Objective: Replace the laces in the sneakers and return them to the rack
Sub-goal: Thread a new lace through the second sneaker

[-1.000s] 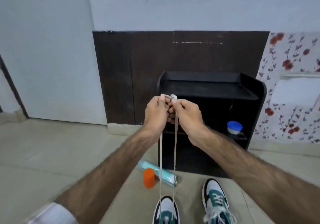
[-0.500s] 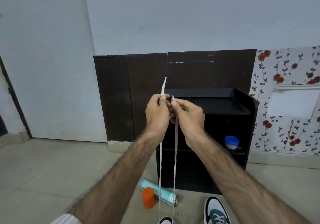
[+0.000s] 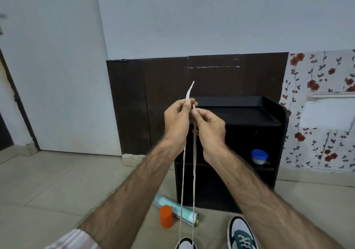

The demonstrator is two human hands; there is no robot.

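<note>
Left hand (image 3: 177, 120) and right hand (image 3: 210, 126) each pinch a lace (image 3: 194, 172) end at 12 o'clock; the left end now sticks up further.

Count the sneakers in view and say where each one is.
2. One sneaker at the bottom edge, mostly cut off, the lace running down to it; the laced sneaker on the floor to its right.

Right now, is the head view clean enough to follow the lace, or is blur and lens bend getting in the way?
Head view: even soft light, no glare; the white lace stands out against the black rack; both hands fairly sharp; wide-angle bend curves the door frame at left; the sneakers are cropped at the bottom edge.
</note>
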